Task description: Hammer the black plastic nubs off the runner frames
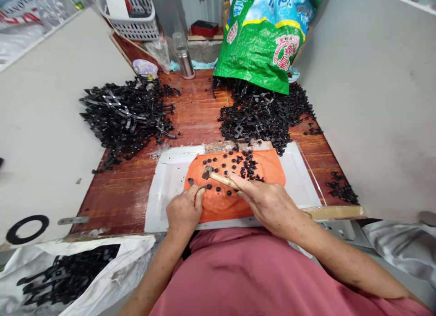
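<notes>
My right hand (260,197) is wrapped round the wooden handle of a small hammer (221,178). The hammer's metal head hangs over an orange cloth (218,209), just above and beyond my left fingers. Closed at the cloth's left edge, my left hand (185,208) pinches a thin black plastic strip (202,187), whose end lies by a round black button-like piece (209,187). Several more of these round pieces are spread over the cloth. Small black stemmed pieces (250,166) form a loose cluster at its right side. My palm hides most of the strip.
Heaps of black plastic parts lie at the back left (126,111) and back right (262,116). A green bag (259,47) rests on the right heap. Behind stand a steel-bodied bottle (185,63) and a white basket (136,27). A white sack (136,248) holds black parts at lower left. Grey panels (371,79) flank the table.
</notes>
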The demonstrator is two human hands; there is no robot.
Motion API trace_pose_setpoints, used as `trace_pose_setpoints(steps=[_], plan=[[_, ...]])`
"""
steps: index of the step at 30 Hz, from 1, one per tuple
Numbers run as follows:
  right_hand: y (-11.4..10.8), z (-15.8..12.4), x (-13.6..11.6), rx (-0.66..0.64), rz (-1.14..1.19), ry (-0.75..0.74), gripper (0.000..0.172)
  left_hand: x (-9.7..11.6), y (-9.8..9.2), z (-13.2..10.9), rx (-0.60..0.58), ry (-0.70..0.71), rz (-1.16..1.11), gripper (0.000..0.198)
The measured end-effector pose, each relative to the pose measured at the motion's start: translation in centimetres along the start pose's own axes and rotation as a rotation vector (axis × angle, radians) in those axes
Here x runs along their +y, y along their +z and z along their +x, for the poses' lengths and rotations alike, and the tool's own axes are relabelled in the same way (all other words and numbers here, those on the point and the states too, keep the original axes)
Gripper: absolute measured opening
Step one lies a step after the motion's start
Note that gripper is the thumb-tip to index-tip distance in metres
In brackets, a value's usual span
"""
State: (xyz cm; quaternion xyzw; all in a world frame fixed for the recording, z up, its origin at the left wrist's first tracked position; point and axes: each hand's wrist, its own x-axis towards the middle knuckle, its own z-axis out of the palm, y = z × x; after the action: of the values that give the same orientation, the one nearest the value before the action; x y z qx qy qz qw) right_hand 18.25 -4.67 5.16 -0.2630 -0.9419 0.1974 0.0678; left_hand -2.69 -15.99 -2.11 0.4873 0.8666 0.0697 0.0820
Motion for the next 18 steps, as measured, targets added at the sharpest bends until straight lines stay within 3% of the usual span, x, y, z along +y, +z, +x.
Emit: trace_pose_setpoints(steps=[6, 13, 16, 18], plan=[[1.3, 0.4, -0.5, -0.210, -0.234, 0.045, 0.052, -0.1, 0.3, -0.1, 0.037, -0.001, -0.026, 0.036], [2.1, 0.6, 0.0, -0.175, -0.173, 0.078, 0.050, 0.1, 0.2, 0.0, 0.027, 0.005, -0.024, 0.037], [1.4, 0.5, 0.7, -0.090, 0.065, 0.064, 0.051, -0.4, -0.1, 0.2, 0.022, 0.014, -0.240, 0.033], [0.4, 0.4, 1.4, 0.005, 0.266, 0.082, 0.052, -1.0, -0.5, 0.2, 0.009, 0.009, -0.586, 0.032]])
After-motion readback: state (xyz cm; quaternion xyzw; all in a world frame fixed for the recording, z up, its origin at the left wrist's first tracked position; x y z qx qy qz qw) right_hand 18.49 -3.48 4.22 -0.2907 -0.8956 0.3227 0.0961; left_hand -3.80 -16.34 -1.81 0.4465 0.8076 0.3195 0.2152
